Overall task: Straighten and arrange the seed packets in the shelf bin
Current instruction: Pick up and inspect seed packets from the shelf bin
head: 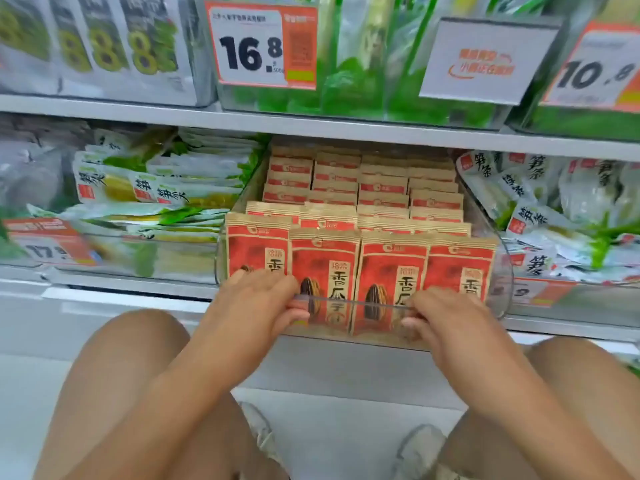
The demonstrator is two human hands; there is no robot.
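Note:
Red and tan seed packets (325, 258) stand upright in several rows inside a clear plastic shelf bin (498, 271) on the middle shelf. The front row holds several packets side by side, their tops roughly level. My left hand (258, 299) grips the bin's clear front rim at the left, fingers curled over the edge. My right hand (446, 317) grips the same rim further right, thumb below the edge. Both hands cover the lower parts of the front packets.
Green and white snack bags (156, 188) fill the bin to the left, and similar bags (561, 209) fill the one to the right. Price tags (259, 46) hang on the upper shelf. My knees and shoes show below, close to the shelf front.

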